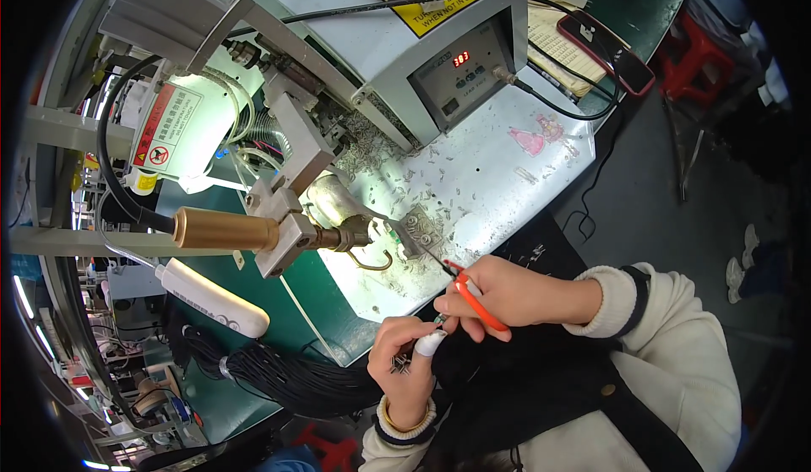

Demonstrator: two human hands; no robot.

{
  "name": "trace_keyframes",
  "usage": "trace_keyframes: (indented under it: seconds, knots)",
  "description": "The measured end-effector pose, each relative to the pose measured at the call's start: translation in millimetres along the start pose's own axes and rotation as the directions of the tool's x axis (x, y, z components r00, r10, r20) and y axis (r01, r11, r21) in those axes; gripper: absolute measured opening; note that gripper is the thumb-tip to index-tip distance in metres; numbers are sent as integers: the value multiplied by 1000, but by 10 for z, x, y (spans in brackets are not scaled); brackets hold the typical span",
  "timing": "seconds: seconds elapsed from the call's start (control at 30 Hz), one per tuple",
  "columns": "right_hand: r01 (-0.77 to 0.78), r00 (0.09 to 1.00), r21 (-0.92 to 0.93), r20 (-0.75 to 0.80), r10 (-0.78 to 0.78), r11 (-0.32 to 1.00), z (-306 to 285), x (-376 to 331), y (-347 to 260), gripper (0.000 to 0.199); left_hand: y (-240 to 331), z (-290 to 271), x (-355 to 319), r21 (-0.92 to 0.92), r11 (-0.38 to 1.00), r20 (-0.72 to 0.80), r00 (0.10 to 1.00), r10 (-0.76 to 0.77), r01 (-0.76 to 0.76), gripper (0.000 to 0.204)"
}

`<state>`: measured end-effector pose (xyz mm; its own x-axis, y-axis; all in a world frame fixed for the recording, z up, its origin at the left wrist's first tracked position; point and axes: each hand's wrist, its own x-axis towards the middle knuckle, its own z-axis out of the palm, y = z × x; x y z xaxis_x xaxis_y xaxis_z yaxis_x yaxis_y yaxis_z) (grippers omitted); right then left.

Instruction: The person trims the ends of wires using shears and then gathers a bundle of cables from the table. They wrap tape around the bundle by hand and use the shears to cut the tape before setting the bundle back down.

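Observation:
My right hand [498, 290] grips small orange-handled snips [470, 290], blades pointing up-left toward a metal fixture block [420, 231] on the white machine plate [481, 176]. My left hand [405, 362] sits just below it, pinching thin wire ends [400, 366] between thumb and a white-taped fingertip. The two hands touch near the snips' handles. A thick bundle of black wires [296, 379] trails left from under my left hand.
A grey benchtop machine [405, 24] with a small red display and a yellow warning label stands behind. A brass-coloured cylinder [224, 229] juts from the left. Wire scraps litter the plate. A dark phone in a red case [612, 54] lies far right on paper sheets.

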<state>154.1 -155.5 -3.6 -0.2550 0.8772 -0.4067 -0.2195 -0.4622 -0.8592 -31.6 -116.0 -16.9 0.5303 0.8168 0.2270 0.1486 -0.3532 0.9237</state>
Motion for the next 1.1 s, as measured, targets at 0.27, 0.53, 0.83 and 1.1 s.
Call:
trace_keyframes:
  seconds: [0.27, 0.53, 0.83, 1.1]
  knots:
    - [403, 898, -437, 20, -439, 804, 59, 20, 107, 16, 41, -61, 55, -607, 647, 191, 875, -445, 462, 16]
    - [354, 334, -880, 436, -835, -318, -11, 28, 130, 16, 141, -136, 140, -430, 707, 274, 828, -490, 561, 13]
    - [428, 402, -903, 150, -903, 41, 109, 74, 257, 18, 143, -54, 43, 172, 982, 65, 994, -89, 76, 15]
    - [543, 624, -566, -222, -749, 620, 217, 78, 324, 15, 118, -54, 75, -381, 790, 69, 867, -494, 480, 17]
